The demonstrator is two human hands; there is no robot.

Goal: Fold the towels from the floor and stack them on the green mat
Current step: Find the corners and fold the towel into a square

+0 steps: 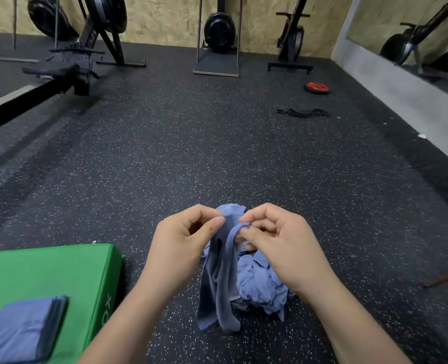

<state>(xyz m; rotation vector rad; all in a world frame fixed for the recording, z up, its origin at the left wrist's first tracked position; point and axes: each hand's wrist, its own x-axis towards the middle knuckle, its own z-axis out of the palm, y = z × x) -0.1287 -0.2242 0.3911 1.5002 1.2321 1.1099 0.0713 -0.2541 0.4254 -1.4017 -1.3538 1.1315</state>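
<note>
Left hand (pixel 185 239) and right hand (pixel 278 240) each pinch the top edge of a limp blue cloth towel (pixel 219 287), which hangs to the speckled black rubber floor (pixel 217 153) over a crumpled heap of blue towels (pixel 259 282). Folded blue towels (pixel 23 329) lie stacked on the green padded mat (pixel 49 271), at left.

Green mat (pixel 47 269): cropped by left and bottom edges; side lettering blurred.
Folded towel stack (pixel 21 329), on mat: corner cropped.
Held towel (pixel 217 285), right of mat: top edge hidden under fingers of left hand (pixel 183 240) and right hand (pixel 283 243).
Towel pile (pixel 262 285), right of mat: partly behind right hand.
</note>
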